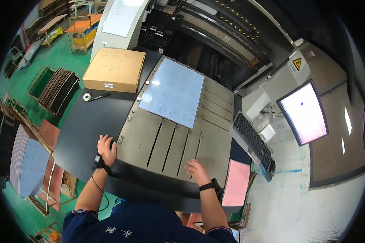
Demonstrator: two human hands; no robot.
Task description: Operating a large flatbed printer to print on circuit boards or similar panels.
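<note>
My left hand (107,150) rests on the dark table top beside the slotted metal plate, fingers stretched out and holding nothing. Over the near right part of the slotted metal plate (140,139) is my right hand (198,171), its fingers loosely apart with nothing in them; whether it touches the plate I cannot tell. Farther off, a light blue panel (174,89) with faint round dot patterns lies flat on the plate, against small pins along its left edge. Both wrists wear black straps.
A cardboard box (114,71), a tape roll (86,96) and a black marker (100,97) sit on the table's left. Behind the plate is the machine's opening (198,34). At right are a keyboard (253,139), a monitor (304,113) and a pink sheet (236,184).
</note>
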